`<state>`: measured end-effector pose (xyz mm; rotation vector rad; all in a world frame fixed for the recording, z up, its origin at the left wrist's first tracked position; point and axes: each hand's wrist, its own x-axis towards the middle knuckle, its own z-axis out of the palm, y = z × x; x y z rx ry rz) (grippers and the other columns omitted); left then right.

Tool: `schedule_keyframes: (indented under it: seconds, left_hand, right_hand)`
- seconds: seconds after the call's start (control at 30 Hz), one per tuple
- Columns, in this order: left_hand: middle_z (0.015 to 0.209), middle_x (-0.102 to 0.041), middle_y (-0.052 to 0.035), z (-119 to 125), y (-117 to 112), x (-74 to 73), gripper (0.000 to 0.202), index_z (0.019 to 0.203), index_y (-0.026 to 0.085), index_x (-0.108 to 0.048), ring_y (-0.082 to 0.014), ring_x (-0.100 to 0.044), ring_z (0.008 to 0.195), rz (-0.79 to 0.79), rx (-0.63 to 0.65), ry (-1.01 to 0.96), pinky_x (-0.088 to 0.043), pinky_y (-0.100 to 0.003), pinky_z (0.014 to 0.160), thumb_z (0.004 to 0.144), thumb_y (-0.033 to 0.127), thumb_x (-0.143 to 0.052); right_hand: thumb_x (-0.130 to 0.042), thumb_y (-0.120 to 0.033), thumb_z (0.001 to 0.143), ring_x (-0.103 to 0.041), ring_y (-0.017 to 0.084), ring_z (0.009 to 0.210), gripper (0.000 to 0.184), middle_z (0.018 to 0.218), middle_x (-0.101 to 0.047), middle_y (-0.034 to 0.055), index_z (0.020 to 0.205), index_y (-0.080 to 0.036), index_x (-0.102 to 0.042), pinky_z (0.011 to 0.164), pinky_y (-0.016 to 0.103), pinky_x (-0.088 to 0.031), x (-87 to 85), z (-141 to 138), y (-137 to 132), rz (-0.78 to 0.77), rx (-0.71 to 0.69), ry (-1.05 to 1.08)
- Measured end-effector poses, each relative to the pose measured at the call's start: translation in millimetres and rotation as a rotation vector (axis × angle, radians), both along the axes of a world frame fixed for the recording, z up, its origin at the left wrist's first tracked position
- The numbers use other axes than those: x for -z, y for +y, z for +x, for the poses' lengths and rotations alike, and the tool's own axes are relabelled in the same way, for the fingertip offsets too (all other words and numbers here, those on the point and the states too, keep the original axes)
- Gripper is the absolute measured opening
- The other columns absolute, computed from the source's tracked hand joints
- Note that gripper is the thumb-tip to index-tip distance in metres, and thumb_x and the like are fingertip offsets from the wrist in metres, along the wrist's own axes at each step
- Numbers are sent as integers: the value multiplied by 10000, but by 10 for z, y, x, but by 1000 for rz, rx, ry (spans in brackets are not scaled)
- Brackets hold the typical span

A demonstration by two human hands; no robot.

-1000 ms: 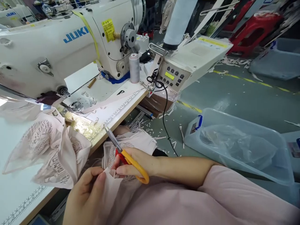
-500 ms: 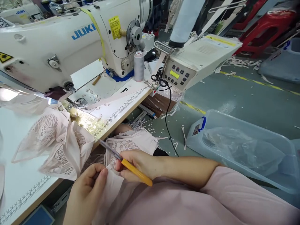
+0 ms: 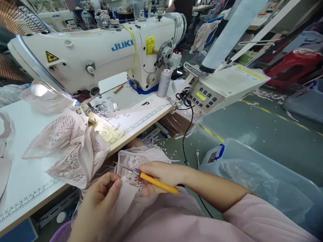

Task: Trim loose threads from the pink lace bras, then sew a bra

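- Scissors (image 3: 152, 180) have been turned edge-on since a second ago: the yellow handle, then seen as a loop, is now shown as a straight bar. The blades are pointed left; whether they are parted cannot be told.
- Pale fabric (image 3: 126, 195) is held up in front of the body, just below the blades in view.
- By the left hand (image 3: 101, 196), the fabric's upper edge is pinched between thumb and bent forefinger, the other fingers curled in.
- By the right hand (image 3: 161, 170), the scissors' handle is gripped, the bare forearm stretched in from the right.
- Lace fabric (image 3: 133, 158) is seen beyond the blades, below the table's edge.
- A lace garment (image 3: 75, 148) is bunched on the white table (image 3: 25, 173), near the sewing machine (image 3: 101, 53).
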<state>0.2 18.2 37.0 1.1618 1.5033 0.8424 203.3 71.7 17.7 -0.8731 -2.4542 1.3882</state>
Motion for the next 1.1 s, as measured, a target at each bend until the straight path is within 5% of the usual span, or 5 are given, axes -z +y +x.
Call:
schedule_keyframes:
  seconds: [0.13,0.37,0.7,0.83,1.1]
  left_hand:
    - [531,-417,44,-121,40,69,374,638,177,-544,-93,-338,476,21,48,-6,-293,-183,428,723,537,-591]
    - [544,-429,44,-151,24,98,313,668,192,-553,-105,-347,502,91,-67,84,-289,-185,445,748,494,-572]
    - [597,-517,35,-106,14,-52,351,729,182,-590,-99,-441,532,-102,-85,-182,-351,-171,487,673,520,-665]
    - [614,-568,16,-133,38,6,364,746,170,-609,-122,-521,555,-184,-64,-247,-401,-188,506,638,501,-714]
    - [549,-548,19,-149,68,167,404,693,145,-597,-82,-455,469,-177,-92,-290,-345,-158,440,610,518,-729]
  right_hand:
    - [-595,-465,750,-352,98,533,358,632,-414,-25,652,-198,-377,474,214,-289,-45,52,86,104,-164,-193]
    - [-544,-270,789,-350,103,543,210,631,-437,-15,653,-185,-409,501,210,-271,-81,23,61,137,-144,-335]
    - [-520,-361,837,-411,106,566,261,646,-482,-2,672,-165,-469,509,201,-299,-66,54,94,76,-193,-346]
    - [-521,-433,831,-404,105,558,309,648,-495,3,683,-162,-492,504,204,-297,-82,55,101,101,-178,-361]
    - [-529,-583,765,-363,109,532,419,658,-523,11,691,-171,-514,481,217,-263,-155,25,111,171,-144,-433]
